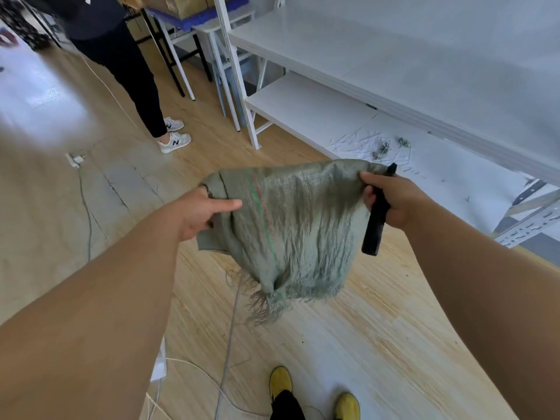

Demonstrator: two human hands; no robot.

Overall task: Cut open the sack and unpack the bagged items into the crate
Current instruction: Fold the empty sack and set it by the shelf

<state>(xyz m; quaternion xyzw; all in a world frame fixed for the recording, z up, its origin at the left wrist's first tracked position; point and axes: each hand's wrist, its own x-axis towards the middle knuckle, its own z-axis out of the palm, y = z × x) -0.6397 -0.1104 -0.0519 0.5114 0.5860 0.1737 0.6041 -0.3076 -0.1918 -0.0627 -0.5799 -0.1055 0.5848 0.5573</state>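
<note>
A limp green woven sack (pixel 288 219) with a frayed lower edge hangs in the air in front of me, stretched between both hands. My left hand (pixel 203 215) grips its left top corner. My right hand (pixel 391 198) pinches the right top corner and also holds a black knife handle (pixel 375 225) that points down. No crate and no bagged items are in view.
White metal shelving (pixel 333 110) stands at the right, with cut thread scraps (pixel 385 150) on its low shelf. A person in dark trousers (pixel 133 74) stands at the upper left. Cables (pixel 227 344) and a power strip (pixel 74 160) lie on the wooden floor. My yellow shoes (pixel 281 380) are below.
</note>
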